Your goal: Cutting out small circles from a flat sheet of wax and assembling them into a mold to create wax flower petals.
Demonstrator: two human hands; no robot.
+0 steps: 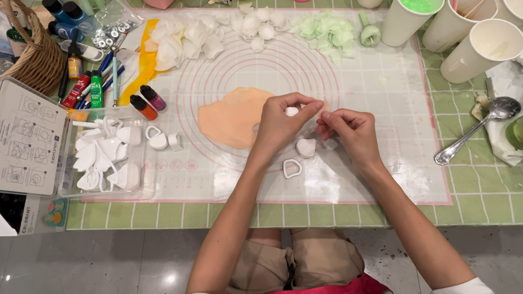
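While left fingers (296, 108) pinch one white cutter (292, 111), right fingers (330, 118) close emptily — two cutters (292, 168) lie below.

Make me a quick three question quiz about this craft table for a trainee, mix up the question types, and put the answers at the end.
1. True or false: the left hand pinches a small white piece above the mat.
2. Which colour is the flat rolled sheet beside the hands? A) blue B) peach C) black
3. Fill in: the metal spoon lies to the ____ of the right hand.

Key
1. True.
2. B; it lies on the mat, partly behind the left hand.
3. Right; it rests near the paper cups.
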